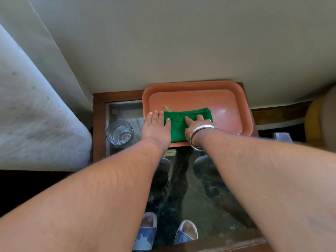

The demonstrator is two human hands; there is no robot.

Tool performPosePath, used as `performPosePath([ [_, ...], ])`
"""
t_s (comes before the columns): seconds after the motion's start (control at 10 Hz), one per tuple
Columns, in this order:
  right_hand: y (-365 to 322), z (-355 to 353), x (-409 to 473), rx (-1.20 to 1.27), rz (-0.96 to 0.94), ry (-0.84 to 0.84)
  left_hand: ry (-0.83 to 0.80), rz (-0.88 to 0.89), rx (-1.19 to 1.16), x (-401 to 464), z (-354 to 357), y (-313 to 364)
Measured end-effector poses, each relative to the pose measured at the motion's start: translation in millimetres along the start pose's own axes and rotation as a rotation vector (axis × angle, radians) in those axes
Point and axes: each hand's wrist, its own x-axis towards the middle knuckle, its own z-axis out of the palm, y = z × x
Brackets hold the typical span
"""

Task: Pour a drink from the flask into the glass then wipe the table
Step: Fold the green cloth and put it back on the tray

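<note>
Green cloth [179, 124] flat in tray [234, 113], under both hands.

Cloth [183, 122] on the tray [229, 99] (far end of the table [99, 124]), glass [119, 132] to its left.

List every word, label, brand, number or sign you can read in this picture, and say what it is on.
None: no readable text anywhere in view.
The green cloth, the orange tray, the glass, the bangle and the slippers show no lettering or marks that can be made out.
</note>
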Motion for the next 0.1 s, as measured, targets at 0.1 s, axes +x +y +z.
performPosePath([
  [0.1,7.6,-21.6,-20.7,-0.04,-0.094,0.283,0.09,-0.016,-0.05,-21.2,-20.4,-4.4],
])
